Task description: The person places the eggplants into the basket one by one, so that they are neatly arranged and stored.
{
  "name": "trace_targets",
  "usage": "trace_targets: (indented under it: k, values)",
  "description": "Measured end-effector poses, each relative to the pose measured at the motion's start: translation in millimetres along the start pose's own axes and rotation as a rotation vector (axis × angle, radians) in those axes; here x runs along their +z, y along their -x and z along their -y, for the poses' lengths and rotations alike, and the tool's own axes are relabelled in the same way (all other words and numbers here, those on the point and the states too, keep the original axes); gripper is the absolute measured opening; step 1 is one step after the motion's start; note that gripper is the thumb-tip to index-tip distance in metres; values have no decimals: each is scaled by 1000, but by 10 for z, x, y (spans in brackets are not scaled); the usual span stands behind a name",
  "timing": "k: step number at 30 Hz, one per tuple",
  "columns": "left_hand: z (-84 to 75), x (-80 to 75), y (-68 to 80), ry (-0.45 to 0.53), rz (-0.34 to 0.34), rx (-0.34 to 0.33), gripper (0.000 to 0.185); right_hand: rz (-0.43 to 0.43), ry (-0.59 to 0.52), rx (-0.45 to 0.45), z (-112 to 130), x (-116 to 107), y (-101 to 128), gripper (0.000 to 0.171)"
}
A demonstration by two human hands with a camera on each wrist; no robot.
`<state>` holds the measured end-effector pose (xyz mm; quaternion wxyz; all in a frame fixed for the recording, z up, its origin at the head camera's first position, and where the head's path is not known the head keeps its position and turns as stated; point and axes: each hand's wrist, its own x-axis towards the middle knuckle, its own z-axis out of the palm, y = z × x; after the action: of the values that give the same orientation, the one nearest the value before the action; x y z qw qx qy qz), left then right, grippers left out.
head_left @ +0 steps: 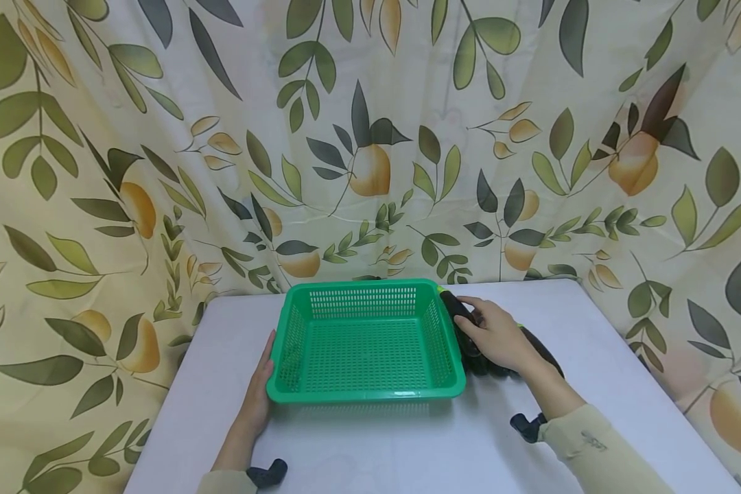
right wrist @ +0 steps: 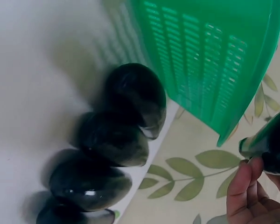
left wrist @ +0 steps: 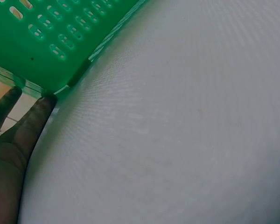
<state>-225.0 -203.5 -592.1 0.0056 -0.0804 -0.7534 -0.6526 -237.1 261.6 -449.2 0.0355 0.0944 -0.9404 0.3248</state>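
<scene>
If the right hand (head_left: 492,334) slackens, its grasped eggplant (head_left: 455,307) may drop; the straight-fingered left hand (head_left: 259,396) touches the basket (head_left: 364,396).

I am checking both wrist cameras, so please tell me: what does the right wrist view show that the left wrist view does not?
Only right wrist: the right hand holding one dark vegetable, and four more dark vegetables lying beside the green basket. Only left wrist: the left hand at the basket's side. Both: the basket and the white tabletop.
</scene>
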Motion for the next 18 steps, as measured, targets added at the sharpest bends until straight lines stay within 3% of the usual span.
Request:
trace_targets:
  k: [18]
  values:
    - [19, 11, -3, -9, -10, -12, 56, -9, 67, 49, 293, 199, -132, 54]
